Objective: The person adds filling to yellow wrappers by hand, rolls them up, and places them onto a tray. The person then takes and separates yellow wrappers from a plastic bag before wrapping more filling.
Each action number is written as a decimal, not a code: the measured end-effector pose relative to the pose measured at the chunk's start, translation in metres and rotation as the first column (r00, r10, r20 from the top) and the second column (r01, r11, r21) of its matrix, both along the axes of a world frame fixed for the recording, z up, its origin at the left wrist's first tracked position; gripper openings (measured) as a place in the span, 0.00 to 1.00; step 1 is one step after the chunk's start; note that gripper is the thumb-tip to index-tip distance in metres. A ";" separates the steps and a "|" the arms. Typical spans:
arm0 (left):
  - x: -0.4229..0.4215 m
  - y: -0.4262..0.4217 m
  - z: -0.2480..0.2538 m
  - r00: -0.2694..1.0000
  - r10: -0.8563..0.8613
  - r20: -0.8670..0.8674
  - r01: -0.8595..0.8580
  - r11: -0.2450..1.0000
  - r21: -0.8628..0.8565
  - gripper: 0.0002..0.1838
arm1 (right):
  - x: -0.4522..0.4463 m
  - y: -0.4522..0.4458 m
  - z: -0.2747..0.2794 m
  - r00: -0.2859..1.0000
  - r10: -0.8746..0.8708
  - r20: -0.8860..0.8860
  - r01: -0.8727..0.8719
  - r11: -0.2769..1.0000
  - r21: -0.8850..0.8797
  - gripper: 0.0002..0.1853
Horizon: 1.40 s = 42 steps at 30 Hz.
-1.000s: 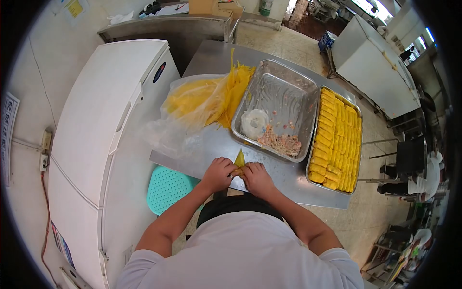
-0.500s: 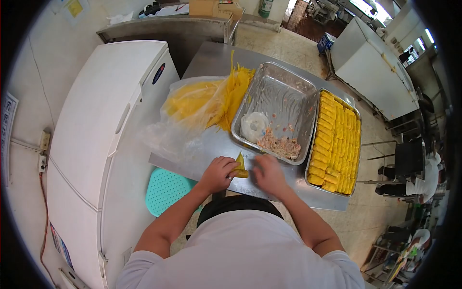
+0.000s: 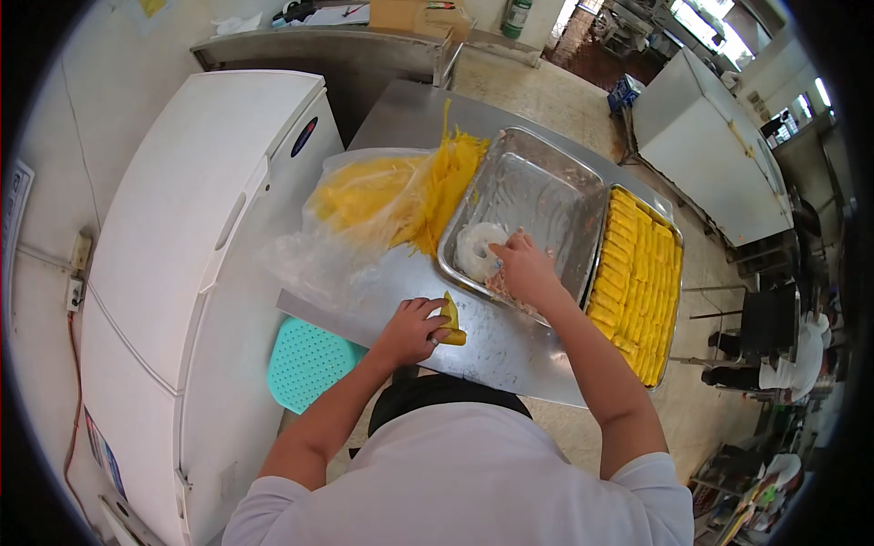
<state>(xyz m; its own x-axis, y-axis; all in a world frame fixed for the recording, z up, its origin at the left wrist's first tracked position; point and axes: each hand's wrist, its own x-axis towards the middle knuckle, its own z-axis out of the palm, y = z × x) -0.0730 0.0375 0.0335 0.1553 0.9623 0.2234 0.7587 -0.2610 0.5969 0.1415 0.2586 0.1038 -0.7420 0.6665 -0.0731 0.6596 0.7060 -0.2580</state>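
My left hand [image 3: 410,332] is closed on a partly rolled yellow spring roll [image 3: 452,337], with a pointed flap of wrapper sticking up, just above the near edge of the steel table. Reaching into the deep metal tray [image 3: 546,144], my right hand [image 3: 528,270] has a finger stretched out to the round white dish of pale paste [image 3: 473,257]. It appears to hold nothing. Under that hand lies the minced filling [image 3: 497,286], mostly covered by it. Left of the tray, yellow wrappers [image 3: 451,187] spill out of a clear plastic bag [image 3: 337,232].
A second tray [image 3: 681,273] on the right holds rows of yellow rolls [image 3: 633,282]. A white chest freezer [image 3: 205,182] stands against the table's left side, near a turquoise perforated stool [image 3: 309,364]. Another person [image 3: 797,359] is at the far right.
My right hand has moved from the table's near edge up into the deep tray, to the white dish. My left hand keeps its hold on the roll, almost in place.
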 end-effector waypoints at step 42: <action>-0.003 -0.012 -0.016 0.998 -0.018 0.056 0.008 0.983 0.183 0.13 | -0.014 -0.118 -0.047 0.988 0.130 0.083 -0.135 0.989 0.058 0.30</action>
